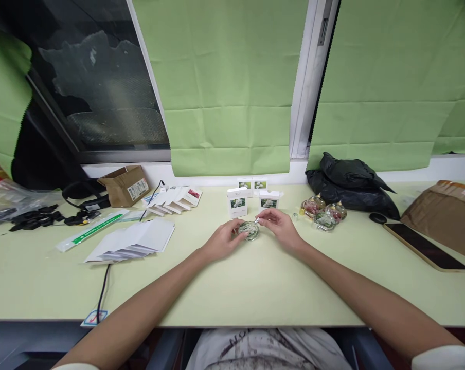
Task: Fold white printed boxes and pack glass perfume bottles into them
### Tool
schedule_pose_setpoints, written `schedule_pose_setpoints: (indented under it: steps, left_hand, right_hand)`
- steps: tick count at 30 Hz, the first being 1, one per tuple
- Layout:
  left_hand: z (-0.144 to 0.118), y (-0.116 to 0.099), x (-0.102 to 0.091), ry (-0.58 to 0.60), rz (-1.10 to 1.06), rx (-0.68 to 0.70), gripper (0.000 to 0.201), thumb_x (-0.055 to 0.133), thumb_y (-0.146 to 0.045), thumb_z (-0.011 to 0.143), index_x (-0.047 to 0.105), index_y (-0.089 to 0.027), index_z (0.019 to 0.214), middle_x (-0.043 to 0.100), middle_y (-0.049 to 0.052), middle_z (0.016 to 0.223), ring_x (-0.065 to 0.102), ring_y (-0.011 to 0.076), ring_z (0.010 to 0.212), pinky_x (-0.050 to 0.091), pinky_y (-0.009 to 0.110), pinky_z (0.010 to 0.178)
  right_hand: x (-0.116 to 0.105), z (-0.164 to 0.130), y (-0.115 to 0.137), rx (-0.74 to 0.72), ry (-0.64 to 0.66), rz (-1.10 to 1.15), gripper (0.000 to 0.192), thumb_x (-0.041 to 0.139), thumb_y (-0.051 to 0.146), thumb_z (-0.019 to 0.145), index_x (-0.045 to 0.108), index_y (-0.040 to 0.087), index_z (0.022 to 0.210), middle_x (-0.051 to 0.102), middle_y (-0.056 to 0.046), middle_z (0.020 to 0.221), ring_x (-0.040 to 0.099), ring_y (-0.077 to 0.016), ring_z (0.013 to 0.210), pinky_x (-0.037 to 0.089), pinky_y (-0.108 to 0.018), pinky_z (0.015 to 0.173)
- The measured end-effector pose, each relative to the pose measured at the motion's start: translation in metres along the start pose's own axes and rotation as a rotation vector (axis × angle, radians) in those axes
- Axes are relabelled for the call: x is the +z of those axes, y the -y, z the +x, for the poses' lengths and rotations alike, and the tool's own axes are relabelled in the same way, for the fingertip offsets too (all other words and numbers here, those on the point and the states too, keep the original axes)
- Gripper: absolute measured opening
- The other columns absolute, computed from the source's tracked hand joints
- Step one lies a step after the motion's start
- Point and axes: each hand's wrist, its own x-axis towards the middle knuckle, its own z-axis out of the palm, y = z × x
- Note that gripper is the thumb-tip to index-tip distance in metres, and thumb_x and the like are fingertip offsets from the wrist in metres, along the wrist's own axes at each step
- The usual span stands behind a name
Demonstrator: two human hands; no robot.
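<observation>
Both hands close on a small round glass bottle at the middle of the table.

The left hand (pixel 225 239) wraps its fingers round the side of the glass bottle (pixel 249 230), which rests on the table (pixel 232 288); the right hand (pixel 278 223) pinches the small cap at its top. The bottle looks light, rigid, smooth and likely slippery and breakable, so a grasp round its body seems safest. Just behind stand small white boxes (pixel 237 202); similar bottles (pixel 324 212) lie to the right, a phone (pixel 425 245) farther out.

Pale green table (pixel 232 288), green blinds (pixel 225 87), black bag (pixel 348 185), white boxes (pixel 237 201)
</observation>
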Motion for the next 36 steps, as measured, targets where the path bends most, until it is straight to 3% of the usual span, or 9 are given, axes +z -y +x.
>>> schedule_pose_setpoints:
  steps: [5, 19, 24, 30, 36]
  left_hand:
    - [0.000, -0.001, 0.000, 0.045, -0.058, -0.026, 0.032, 0.060, -0.044, 0.098, 0.060, -0.024, 0.123, 0.072, 0.002, 0.101, 0.064, 0.0186, 0.083, 0.050, 0.031, 0.076]
    - [0.000, 0.006, 0.005, 0.064, -0.049, 0.008, 0.032, 0.066, -0.044, 0.094, 0.066, -0.024, 0.119, 0.069, 0.004, 0.106, 0.061, 0.0206, 0.091, 0.048, 0.033, 0.081]
    - [0.000, 0.007, 0.005, 0.071, -0.055, 0.007, 0.032, 0.065, -0.044, 0.095, 0.066, -0.024, 0.120, 0.069, 0.005, 0.106, 0.061, 0.0208, 0.092, 0.048, 0.032, 0.081]
    - [0.000, 0.009, 0.006, 0.084, -0.039, 0.003, 0.031, 0.065, -0.044, 0.095, 0.065, -0.025, 0.120, 0.068, 0.004, 0.105, 0.060, 0.0200, 0.091, 0.047, 0.032, 0.080]
    - [0.001, 0.009, 0.006, 0.083, -0.046, 0.020, 0.033, 0.063, -0.046, 0.096, 0.065, -0.023, 0.119, 0.067, 0.005, 0.103, 0.060, 0.0204, 0.090, 0.047, 0.032, 0.080]
  right_hand:
    - [0.005, -0.007, 0.009, -0.093, 0.009, -0.133, 0.017, 0.073, 0.040, 0.092, 0.076, 0.027, 0.102, 0.074, -0.006, 0.103, 0.069, -0.0246, 0.097, 0.054, -0.042, 0.093]
    - [0.010, -0.013, 0.011, -0.252, 0.118, -0.357, 0.019, 0.065, 0.034, 0.098, 0.074, 0.028, 0.114, 0.073, -0.005, 0.110, 0.068, -0.0232, 0.100, 0.056, -0.040, 0.091]
    - [0.008, -0.012, 0.011, -0.199, 0.154, -0.370, 0.016, 0.066, 0.037, 0.097, 0.072, 0.027, 0.108, 0.071, -0.007, 0.115, 0.065, -0.0253, 0.110, 0.057, -0.037, 0.084]
    - [0.006, -0.005, 0.011, -0.211, 0.196, -0.342, 0.011, 0.066, 0.035, 0.096, 0.068, 0.025, 0.100, 0.068, -0.006, 0.112, 0.064, -0.0235, 0.105, 0.053, -0.040, 0.094]
    - [0.003, 0.002, 0.020, -0.256, 0.281, -0.383, 0.008, 0.065, 0.033, 0.097, 0.065, 0.025, 0.096, 0.061, -0.006, 0.109, 0.059, -0.0224, 0.106, 0.053, -0.039, 0.094]
